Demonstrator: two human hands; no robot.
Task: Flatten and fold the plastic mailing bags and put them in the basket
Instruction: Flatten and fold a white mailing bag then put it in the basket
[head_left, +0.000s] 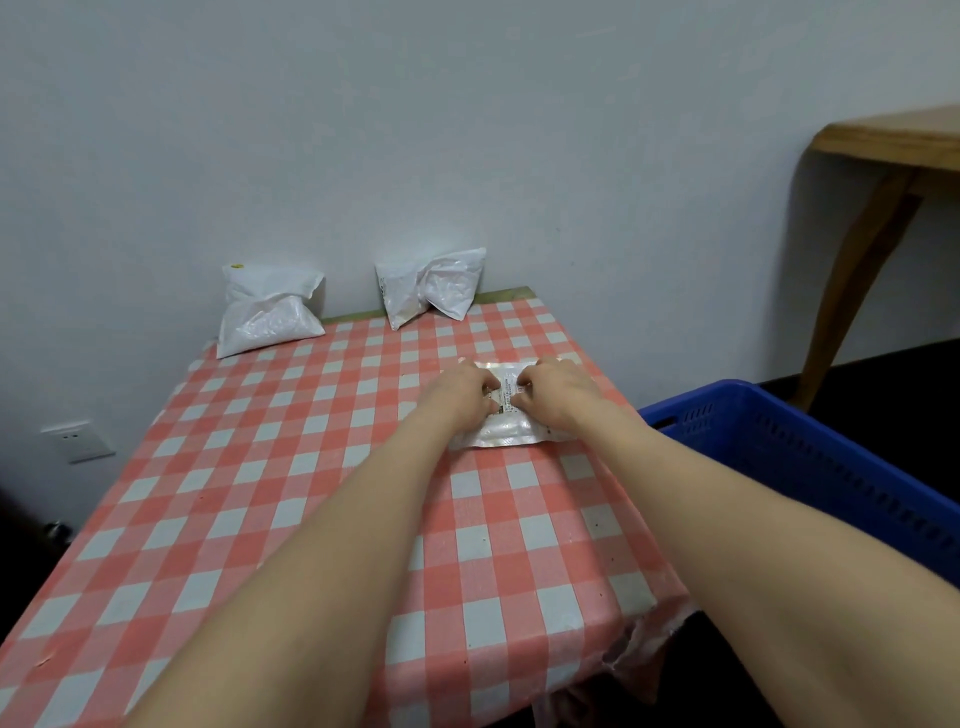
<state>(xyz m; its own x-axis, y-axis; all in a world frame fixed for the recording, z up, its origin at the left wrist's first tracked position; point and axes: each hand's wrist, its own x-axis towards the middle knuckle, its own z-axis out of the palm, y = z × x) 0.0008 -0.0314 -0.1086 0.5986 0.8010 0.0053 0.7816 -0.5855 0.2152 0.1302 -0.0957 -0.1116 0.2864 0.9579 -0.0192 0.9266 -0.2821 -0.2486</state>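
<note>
One wide-angle view, worn on the person's head, looks forward and down across the checked surface (291, 467) toward the far wall (467, 130). It sits close: both forearms run in from the near edge to the left hand (460, 389) and right hand (558, 389), which meet on a mailing bag (506, 431) just right of centre. The blue basket (810, 457) is cut off at right

glossy crinkled plastic bags (267, 312), matt checked tablecloth (291, 467) (cloth-like), perforated plastic basket (810, 457), smooth wooden table (883, 140).
</note>
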